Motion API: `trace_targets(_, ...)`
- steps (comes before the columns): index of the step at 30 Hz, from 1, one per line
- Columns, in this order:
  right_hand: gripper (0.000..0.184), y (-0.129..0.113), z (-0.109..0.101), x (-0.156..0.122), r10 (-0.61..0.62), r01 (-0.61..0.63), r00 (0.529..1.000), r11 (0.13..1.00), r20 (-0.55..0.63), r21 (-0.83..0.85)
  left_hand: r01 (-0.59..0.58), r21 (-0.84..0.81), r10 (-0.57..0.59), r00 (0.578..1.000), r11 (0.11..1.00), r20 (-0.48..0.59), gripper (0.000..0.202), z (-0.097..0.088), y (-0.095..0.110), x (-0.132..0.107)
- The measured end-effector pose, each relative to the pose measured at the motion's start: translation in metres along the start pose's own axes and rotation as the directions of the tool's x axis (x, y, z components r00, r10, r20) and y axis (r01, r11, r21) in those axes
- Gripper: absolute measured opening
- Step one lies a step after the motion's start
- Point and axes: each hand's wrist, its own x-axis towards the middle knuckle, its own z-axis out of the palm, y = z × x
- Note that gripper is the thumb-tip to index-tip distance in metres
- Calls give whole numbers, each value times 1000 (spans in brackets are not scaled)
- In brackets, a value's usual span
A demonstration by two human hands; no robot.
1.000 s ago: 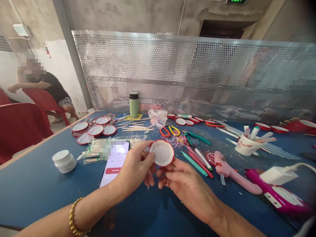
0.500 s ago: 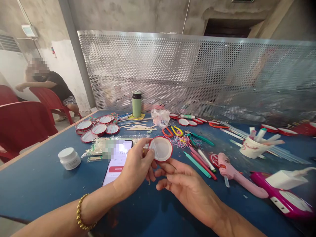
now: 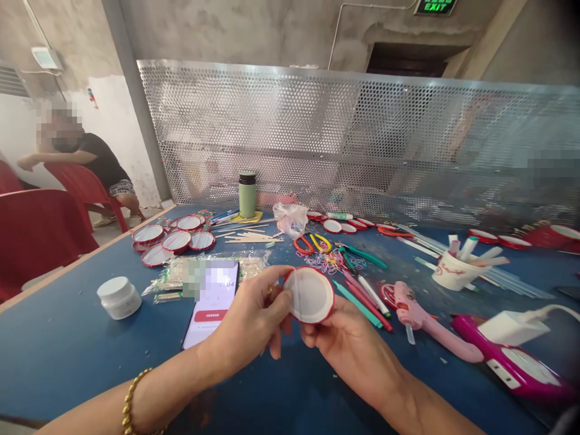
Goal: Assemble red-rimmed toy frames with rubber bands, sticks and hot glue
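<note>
My left hand (image 3: 265, 305) pinches the left edge of a round, red-rimmed disc (image 3: 311, 295) with a pale, translucent face, like a small hand drum. The thumb lies on its face and the other fingers are partly hidden behind. My right hand (image 3: 347, 335) grips the lower right edge, its fingers curled under and behind the rim. Held above the blue table, the disc tilts its face toward me. A lit phone (image 3: 211, 314) lies just left of my left hand. Markers (image 3: 362, 302) and a pink glue gun (image 3: 410, 308) lie to the right of my hands.
Similar discs (image 3: 176, 240) are piled at the back left, by a green flask (image 3: 247, 196). A white jar (image 3: 118, 297) stands left. Pliers (image 3: 362, 255) and a paper cup (image 3: 455, 272) sit right, near a magenta power strip (image 3: 521, 368). A perforated metal screen (image 3: 272, 133) borders the back.
The disc has moved slightly right and down, nearer to me. My right hand, with fingers loose below the disc before, has closed on its lower right edge.
</note>
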Motion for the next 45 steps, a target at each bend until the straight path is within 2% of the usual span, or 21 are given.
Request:
trace_targets(4,14,-5,-1,1,-36,32,992,999,-124,-32,57,-29,-55,996,998,64,48,1,-1,-1)
trace_targets(7,22,-10,-3,-2,-130,98,967,984,-219,-150,98,-67,-92,991,993,95,49,1,-2,0)
trace_targets(9,31,-13,-5,-5,-201,136,956,949,-212,-285,107,-72,-99,990,992,101,48,2,-4,1)
trace_targets(11,38,-16,-7,-9,-232,131,960,867,-157,-481,115,-70,-104,984,991,144,47,2,-6,2)
trace_targets(14,36,-18,-7,-13,-260,108,960,692,-106,-713,135,-96,-107,962,986,250,42,3,-7,3)
trace_targets(17,32,-18,-6,-14,-287,103,952,626,-105,-773,89,-122,-63,978,989,201,44,3,-3,5)
trace_targets(20,31,-16,-4,-14,-268,76,957,608,-115,-790,-3,-112,16,994,994,108,36,3,0,6)
trace_targets(23,30,-12,-2,-15,-255,81,963,582,-88,-809,-11,-86,20,995,996,99,34,4,-2,7)
trace_targets(26,30,-8,-3,-14,-262,98,962,580,-71,-809,25,-66,-18,995,997,100,34,7,-6,8)
trace_targets(30,32,-7,-8,-10,-241,77,964,668,-117,-740,110,-68,-100,986,992,131,23,12,-9,8)
trace_targets(33,33,-4,-10,-8,-173,44,978,719,-117,-693,225,5,-222,959,974,178,9,12,-13,7)
trace_targets(37,34,3,-10,-6,-81,-4,993,710,-87,-704,310,57,-316,928,949,200,13,10,-18,8)
trace_targets(40,33,0,-15,-1,-82,22,996,634,-38,-773,293,37,-295,936,955,193,17,8,-20,11)
trace_targets(42,32,-10,-23,4,-131,65,991,544,-8,-837,274,42,-277,946,961,168,18,7,-22,13)
trace_targets(44,32,-29,-30,10,-306,111,952,410,-21,-905,270,64,-277,951,961,136,18,8,-23,15)
trace_targets(45,29,-39,-33,14,-421,115,906,322,-34,-940,273,77,-281,952,959,124,17,8,-24,15)
